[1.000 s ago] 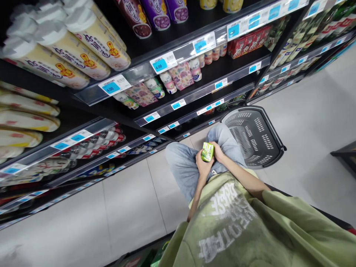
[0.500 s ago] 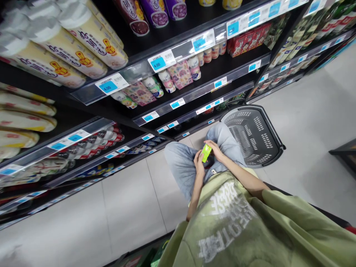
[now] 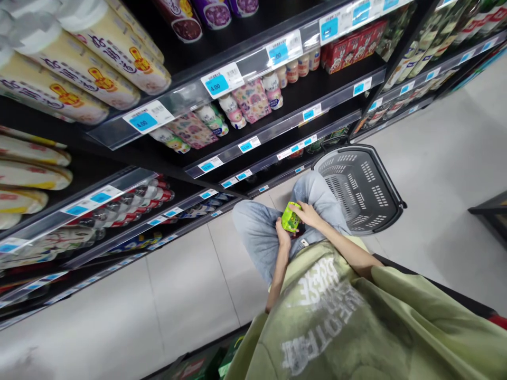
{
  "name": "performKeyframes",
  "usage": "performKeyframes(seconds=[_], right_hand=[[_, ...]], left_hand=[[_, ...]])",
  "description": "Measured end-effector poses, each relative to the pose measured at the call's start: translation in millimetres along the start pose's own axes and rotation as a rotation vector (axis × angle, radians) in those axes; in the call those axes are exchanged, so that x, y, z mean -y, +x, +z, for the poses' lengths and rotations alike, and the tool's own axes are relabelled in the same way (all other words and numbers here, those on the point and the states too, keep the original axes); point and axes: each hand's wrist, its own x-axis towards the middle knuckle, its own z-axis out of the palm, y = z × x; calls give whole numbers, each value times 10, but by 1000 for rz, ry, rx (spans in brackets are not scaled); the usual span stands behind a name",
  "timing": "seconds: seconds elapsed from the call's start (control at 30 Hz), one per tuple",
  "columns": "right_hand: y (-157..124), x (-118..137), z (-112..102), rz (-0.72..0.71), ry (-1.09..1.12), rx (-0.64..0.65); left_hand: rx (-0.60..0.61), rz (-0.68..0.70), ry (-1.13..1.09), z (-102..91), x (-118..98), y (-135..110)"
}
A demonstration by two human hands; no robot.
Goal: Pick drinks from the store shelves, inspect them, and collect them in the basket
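Note:
Above my lap, my left hand [image 3: 282, 233] and my right hand [image 3: 309, 214] are closed around a small bright green package [image 3: 291, 217]. A printed picture with darker green shapes covers the face turned up to me; the lettering is too small to read. My left fingers wrap its lower left side and underside. The fingers of my right hand lie over its upper right edge. My bent legs in pale jeans [image 3: 255, 224] are under both hands. Just beyond my right knee, a dark grey shopping basket [image 3: 382, 198] sits on the floor.
Shelves [image 3: 336, 79] of drinks run diagonally ahead, with price tags along their edges. Large wrapped packs of cans [image 3: 114, 47] jut out at upper left. Glass bottles [image 3: 431, 47] fill the far right shelves. A dark stand [image 3: 489, 214] is at the right edge.
The green package has turned in my hands: a plain lime side faced up before, and now a wider printed face shows. My right fingers have shifted over it. My view has moved slightly.

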Motion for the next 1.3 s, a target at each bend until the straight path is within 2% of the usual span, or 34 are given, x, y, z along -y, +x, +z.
performKeyframes(seconds=[0.07,0.13,0.23,0.3,0.4,0.5,0.57,0.63,0.77,0.87,0.93,1.07,1.3], right_hand=[[-66,124,-102,-11,-64,70],[-123,242,-251,-107,-148,59],[-159,335,-584,-284,-248,-74],[-135,310,-874,-309,-242,-193],[-41,130,-1352,-269,-271,-449],[57,-195,-1781,-179,-487,-663],[93,-475,-1993,-37,-628,-700],[100,-780,-2130,134,-709,-663],[62,-1357,-2201,429,-786,-459],[37,-1678,-2135,623,-789,-297],[32,-1836,-2072,742,-766,-238],[54,-2048,-1980,886,-727,-223],[253,-2221,-1861,979,-647,-208]], left_hand=[[10,-24,15,-3,-3,-9],[33,12,32,6,-5,-22],[72,114,107,20,1,-38],[114,168,194,23,11,-44],[177,213,347,27,31,-45],[205,233,475,42,46,-40],[218,245,554,53,50,-38],[235,260,635,63,49,-35],[258,269,733,80,36,-18],[269,251,757,95,25,8],[275,237,769,106,21,24],[264,200,782,125,16,47],[237,130,783,141,31,110]])
